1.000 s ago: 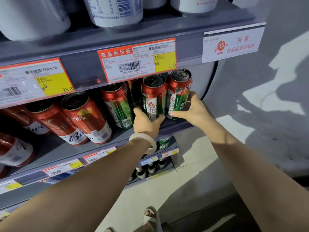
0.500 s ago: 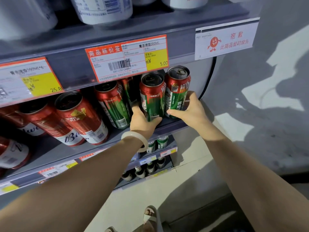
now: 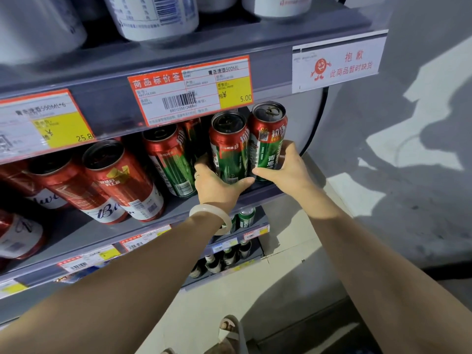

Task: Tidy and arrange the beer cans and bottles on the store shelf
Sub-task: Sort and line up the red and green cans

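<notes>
Two tall green-and-red beer cans stand side by side at the right end of the grey shelf [image 3: 258, 194]. My left hand [image 3: 217, 186], with a pale bangle on its wrist, grips the base of the left can [image 3: 228, 146]. My right hand [image 3: 287, 166] wraps around the lower part of the right can [image 3: 267, 139]. A third green-and-red can [image 3: 169, 158] stands just left of them, with another partly hidden behind. Further left stand red cans with white script [image 3: 122, 182].
Orange-and-yellow price tags [image 3: 190, 89] hang on the shelf edge above, with white containers [image 3: 153, 15] on top. Lower shelves hold green cans [image 3: 246, 217] and dark bottles [image 3: 228, 256]. A grey wall [image 3: 408, 175] closes the right side; my sandalled foot [image 3: 231, 330] is on the floor.
The view has shifted slightly; both hands stay on the two rightmost cans, which have turned a little so more of their green labels face me.
</notes>
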Available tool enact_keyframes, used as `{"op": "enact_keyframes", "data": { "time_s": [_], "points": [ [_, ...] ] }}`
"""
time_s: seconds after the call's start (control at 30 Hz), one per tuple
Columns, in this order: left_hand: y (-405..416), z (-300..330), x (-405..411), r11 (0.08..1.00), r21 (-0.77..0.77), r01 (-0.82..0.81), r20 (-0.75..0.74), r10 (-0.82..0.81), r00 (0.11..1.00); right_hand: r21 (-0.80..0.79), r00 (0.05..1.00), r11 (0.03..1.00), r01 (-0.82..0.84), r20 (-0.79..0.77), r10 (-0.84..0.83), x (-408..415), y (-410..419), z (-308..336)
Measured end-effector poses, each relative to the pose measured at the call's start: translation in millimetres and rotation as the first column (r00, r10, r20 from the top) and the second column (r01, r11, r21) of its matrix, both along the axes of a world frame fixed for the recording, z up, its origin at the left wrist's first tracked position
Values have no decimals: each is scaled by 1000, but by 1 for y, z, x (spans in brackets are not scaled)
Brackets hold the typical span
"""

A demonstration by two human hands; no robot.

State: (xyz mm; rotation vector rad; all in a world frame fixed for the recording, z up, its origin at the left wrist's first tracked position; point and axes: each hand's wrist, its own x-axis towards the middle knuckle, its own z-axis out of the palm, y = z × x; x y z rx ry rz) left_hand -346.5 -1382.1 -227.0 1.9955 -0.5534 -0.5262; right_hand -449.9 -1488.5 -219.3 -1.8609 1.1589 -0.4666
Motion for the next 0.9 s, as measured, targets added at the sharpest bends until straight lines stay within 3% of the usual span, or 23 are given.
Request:
{"op": "enact_keyframes", "data": {
  "time_s": [0.1,0.27,0.47,0.73,0.9],
  "points": [
    [-3,7,-8,997,30,-69,48,68,997,-8,1000,1000,-12,-10,12,0,-1,-1],
    [5,16,6,991,83,103,-24,-101,995,46,997,996,-77,20,76,-4,-9,0],
    [5,18,6,987,122,105,-67,-97,993,41,996,995,-89,7,89,-6,-9,1],
    [19,15,5,988,46,145,17,-146,989,41,995,995,-95,9,94,-3,-4,-5],
    [23,16,3,990,108,93,94,-103,990,44,995,994,-99,28,98,1,5,-5]
  ]
}}
